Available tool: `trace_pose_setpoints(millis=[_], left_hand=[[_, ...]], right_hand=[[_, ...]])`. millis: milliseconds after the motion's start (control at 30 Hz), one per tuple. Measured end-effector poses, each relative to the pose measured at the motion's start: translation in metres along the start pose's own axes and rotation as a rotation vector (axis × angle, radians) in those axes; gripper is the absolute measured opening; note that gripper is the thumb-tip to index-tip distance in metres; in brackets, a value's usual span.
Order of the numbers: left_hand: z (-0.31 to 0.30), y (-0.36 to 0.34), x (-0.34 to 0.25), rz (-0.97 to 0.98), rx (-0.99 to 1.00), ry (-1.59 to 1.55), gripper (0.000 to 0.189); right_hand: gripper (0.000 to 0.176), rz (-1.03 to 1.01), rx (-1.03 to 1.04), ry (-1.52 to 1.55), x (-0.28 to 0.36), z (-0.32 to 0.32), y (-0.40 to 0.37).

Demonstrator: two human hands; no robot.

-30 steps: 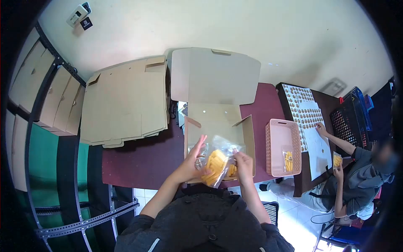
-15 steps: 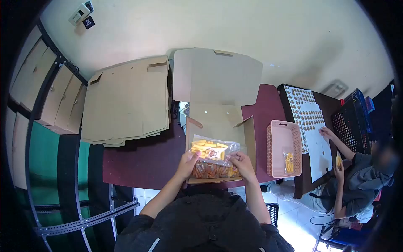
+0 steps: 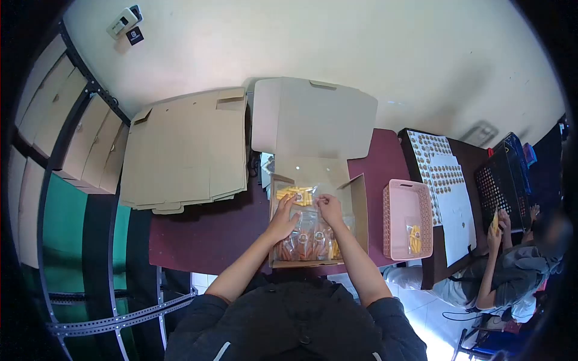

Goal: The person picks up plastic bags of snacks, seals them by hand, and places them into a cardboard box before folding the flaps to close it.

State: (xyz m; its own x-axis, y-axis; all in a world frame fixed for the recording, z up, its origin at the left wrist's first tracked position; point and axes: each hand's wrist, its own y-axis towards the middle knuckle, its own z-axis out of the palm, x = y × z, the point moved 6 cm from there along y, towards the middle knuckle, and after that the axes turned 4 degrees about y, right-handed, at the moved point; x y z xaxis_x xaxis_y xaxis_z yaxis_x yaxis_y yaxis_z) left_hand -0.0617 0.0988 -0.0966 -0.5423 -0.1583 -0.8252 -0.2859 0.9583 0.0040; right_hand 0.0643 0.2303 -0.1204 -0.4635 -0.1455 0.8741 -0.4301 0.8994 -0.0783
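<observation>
A clear plastic bag of yellow snack sticks (image 3: 306, 196) lies in the far part of the open cardboard box (image 3: 361, 219). My left hand (image 3: 283, 221) rests on the bag's left part, fingers stretched out and thumb apart. At the bag's right edge my right hand (image 3: 329, 209) has its fingers bent together, pinching the plastic. Nearer to me in the box, bags of reddish-brown snack sticks (image 3: 304, 239) lie side by side, with some yellow sticks at the right, partly behind my right forearm. The box lid (image 3: 325, 117) stands raised at the back.
Flattened cardboard boxes (image 3: 180, 153) are stacked to the left on the dark red table (image 3: 198, 240). On the right, a pink basket (image 3: 394, 219) contains a bag of yellow sticks. Beyond it are sticker sheets (image 3: 448, 174), a black crate (image 3: 494, 186) and a person (image 3: 512, 274) holding a yellow bag.
The bag of yellow sticks has gone from being held above the box down into its far part. My left hand has spread over it. The person at right has drawn a hand back from the sheets.
</observation>
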Motion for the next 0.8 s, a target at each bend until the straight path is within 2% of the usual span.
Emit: trace_pose_setpoints(millis=[33, 133, 167, 200, 267, 300, 333, 400, 500, 733, 800], left_hand=[[0.007, 0.003, 0.011, 0.000, -0.011, 0.016, 0.060], [0.009, 0.007, 0.015, -0.072, -0.008, 0.067, 0.066], [0.008, 0.008, 0.013, -0.074, -0.021, 0.052, 0.069], [0.006, 0.009, 0.014, -0.069, -0.026, 0.053, 0.069], [0.005, 0.013, 0.017, -0.071, -0.050, 0.294, 0.070], [0.005, 0.014, 0.018, -0.068, -0.062, 0.241, 0.069], [0.004, 0.014, 0.019, -0.067, -0.063, 0.240, 0.069], [0.005, 0.015, 0.015, -0.061, -0.041, 0.337, 0.072], [0.005, 0.010, 0.008, -0.113, -0.015, 0.298, 0.074], [0.005, 0.005, -0.004, -0.229, 0.062, 0.485, 0.073], [0.003, 0.007, -0.009, -0.267, 0.056, 0.541, 0.071]], right_hand=[[0.018, -0.045, -0.035, 0.115, -0.027, 0.017, 0.014], [0.019, -0.059, -0.095, 0.046, -0.046, 0.033, 0.029], [0.027, -0.093, -0.050, 0.052, -0.057, 0.039, 0.037], [0.027, -0.099, -0.052, 0.052, -0.053, 0.039, 0.036], [0.040, -0.048, -0.054, -0.040, -0.040, 0.032, 0.030], [0.050, -0.093, -0.044, -0.137, -0.026, 0.026, 0.024], [0.050, -0.095, -0.045, -0.137, -0.023, 0.025, 0.024], [0.055, 0.078, 0.046, -0.160, -0.032, 0.029, 0.025], [0.062, 0.058, 0.102, -0.089, -0.035, 0.031, 0.024], [0.066, 0.107, 0.175, -0.122, -0.026, 0.024, 0.020], [0.062, -0.087, -0.010, -0.353, 0.000, 0.008, 0.007]])
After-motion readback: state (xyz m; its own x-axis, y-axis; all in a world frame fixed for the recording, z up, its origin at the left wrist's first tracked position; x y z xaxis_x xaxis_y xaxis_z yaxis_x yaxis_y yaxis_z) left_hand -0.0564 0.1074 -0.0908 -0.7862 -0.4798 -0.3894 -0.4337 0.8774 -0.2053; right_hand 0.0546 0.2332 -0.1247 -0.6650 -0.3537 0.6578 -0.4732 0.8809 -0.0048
